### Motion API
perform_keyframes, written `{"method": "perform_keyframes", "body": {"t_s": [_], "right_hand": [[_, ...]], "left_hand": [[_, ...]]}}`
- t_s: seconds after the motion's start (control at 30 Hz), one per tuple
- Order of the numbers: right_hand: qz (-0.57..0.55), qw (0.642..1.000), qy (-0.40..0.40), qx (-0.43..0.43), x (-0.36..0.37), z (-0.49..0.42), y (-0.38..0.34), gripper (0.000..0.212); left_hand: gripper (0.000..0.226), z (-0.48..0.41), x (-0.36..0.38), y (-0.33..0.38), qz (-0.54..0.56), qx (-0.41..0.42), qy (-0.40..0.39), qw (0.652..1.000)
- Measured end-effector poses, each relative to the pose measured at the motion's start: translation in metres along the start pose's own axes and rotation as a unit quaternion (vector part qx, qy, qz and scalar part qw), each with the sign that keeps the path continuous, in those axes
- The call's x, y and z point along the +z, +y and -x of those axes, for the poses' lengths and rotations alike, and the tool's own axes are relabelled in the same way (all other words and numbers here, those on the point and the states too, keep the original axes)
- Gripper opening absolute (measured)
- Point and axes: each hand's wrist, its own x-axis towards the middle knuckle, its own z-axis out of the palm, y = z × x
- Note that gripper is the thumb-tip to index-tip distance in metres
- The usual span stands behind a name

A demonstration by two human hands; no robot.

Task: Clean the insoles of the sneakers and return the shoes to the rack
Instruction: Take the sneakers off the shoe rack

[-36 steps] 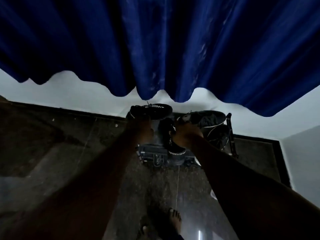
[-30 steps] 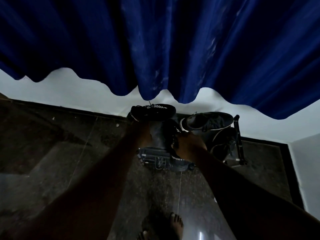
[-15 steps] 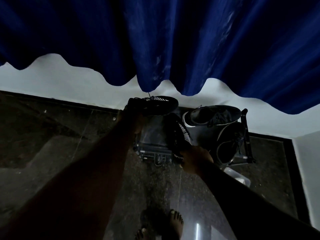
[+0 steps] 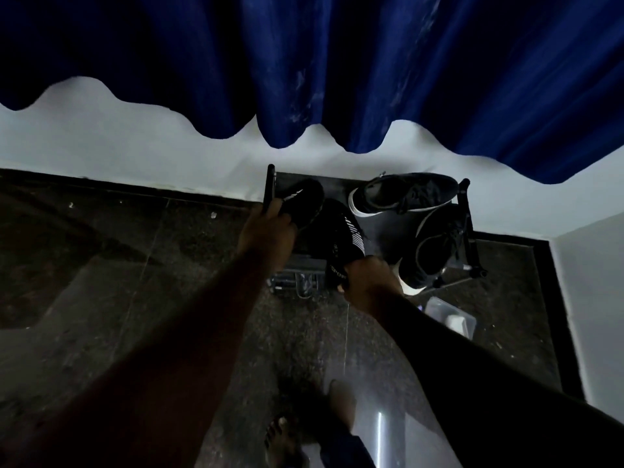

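Observation:
A low black shoe rack (image 4: 398, 228) stands against the white wall. My left hand (image 4: 266, 228) grips the heel of a black sneaker with white stripes (image 4: 304, 201) at the rack's left end, toe pointing to the wall. My right hand (image 4: 368, 282) grips the heel of its partner, a black striped sneaker (image 4: 344, 238) lying on the rack's middle. Two other black sneakers with white soles sit at the right: one (image 4: 405, 194) at the back, one (image 4: 435, 244) at the front right.
A dark blue curtain (image 4: 337, 62) hangs above the rack. A clear plastic tub (image 4: 450, 315) sits on the dark stone floor right of my right arm. My bare feet (image 4: 287, 440) are at the bottom. A white wall corner closes the right side.
My left hand has lowered its sneaker from above the rack down onto the left end, turning it toe to the wall. The right hand drew back to the heel of its shoe.

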Motion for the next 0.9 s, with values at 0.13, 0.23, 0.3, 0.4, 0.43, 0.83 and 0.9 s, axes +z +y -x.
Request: {"method": "perform_keyframes", "body": {"t_s": [0.13,0.23,0.3,0.4,0.43,0.83,0.9], "right_hand": [[-0.038,0.999,-0.001,0.017,0.003,0.045,-0.012,0.039],[-0.042,0.999,-0.002,0.022,0.006,0.087,-0.016,0.04],[-0.042,0.999,-0.012,0.026,0.008,0.117,-0.018,0.042],[-0.043,0.998,-0.032,0.034,0.014,0.155,-0.019,0.046],[-0.044,0.998,-0.035,0.033,0.018,0.165,-0.018,0.046],[-0.095,0.987,-0.133,0.0,0.151,0.15,0.025,0.048],[-0.093,0.986,-0.138,0.0,0.189,0.128,0.038,0.046]], "left_hand": [[0.043,0.046,0.001,0.016,0.041,0.038,0.015,0.998],[0.046,0.084,-0.007,0.033,0.108,0.052,-0.005,0.993],[0.044,0.111,-0.013,0.045,0.119,0.059,-0.001,0.991],[0.042,0.147,-0.023,0.064,0.129,0.063,0.014,0.99],[0.042,0.156,-0.023,0.071,0.129,0.071,0.015,0.989],[0.06,0.164,0.085,0.176,0.193,0.045,-0.108,0.974],[0.063,0.155,0.123,0.193,0.224,0.04,-0.129,0.965]]}}
